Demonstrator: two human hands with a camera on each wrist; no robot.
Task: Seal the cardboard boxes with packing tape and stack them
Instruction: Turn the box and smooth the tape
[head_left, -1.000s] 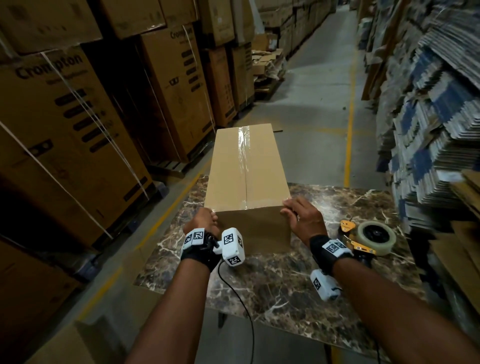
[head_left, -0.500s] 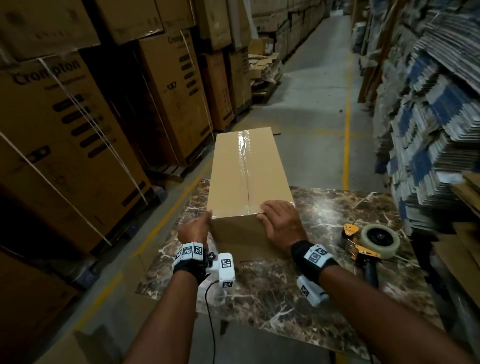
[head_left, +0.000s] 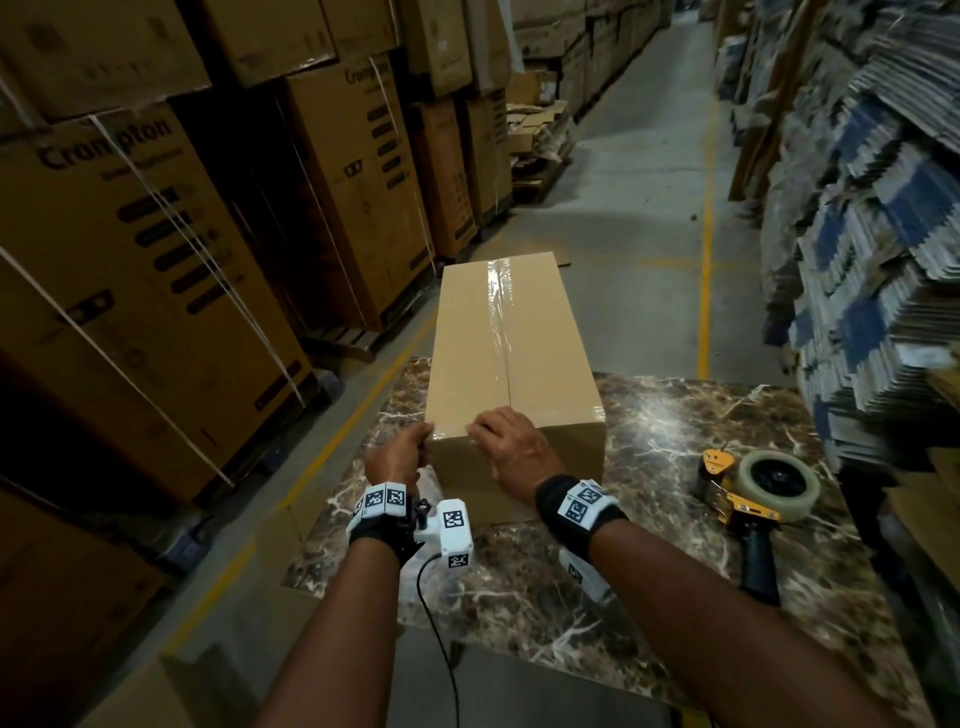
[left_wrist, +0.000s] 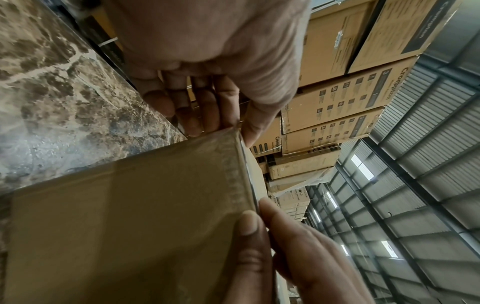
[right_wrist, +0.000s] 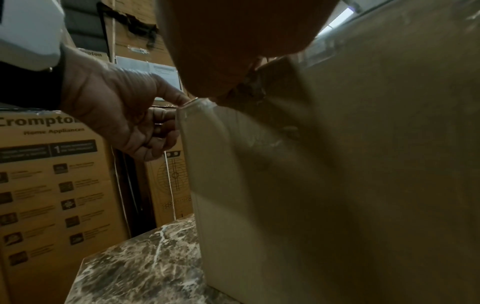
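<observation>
A marble-patterned counter (head_left: 675, 431) is seen in a warehouse aisle — stacked printed cartons (head_left: 156, 270) to the left, bundled flat cardboard (head_left: 857, 234) to the right. The cardboard box (head_left: 511, 343) lies lengthwise on the counter, clear tape along its top seam. A tape dispenser (head_left: 758, 493) rests to its right, apart. The left hand (head_left: 397, 457) grasps the box's near left corner; the right hand (head_left: 514, 447) is pressed flat on the near top edge — shifted leftward from the right corner held a second earlier.
</observation>
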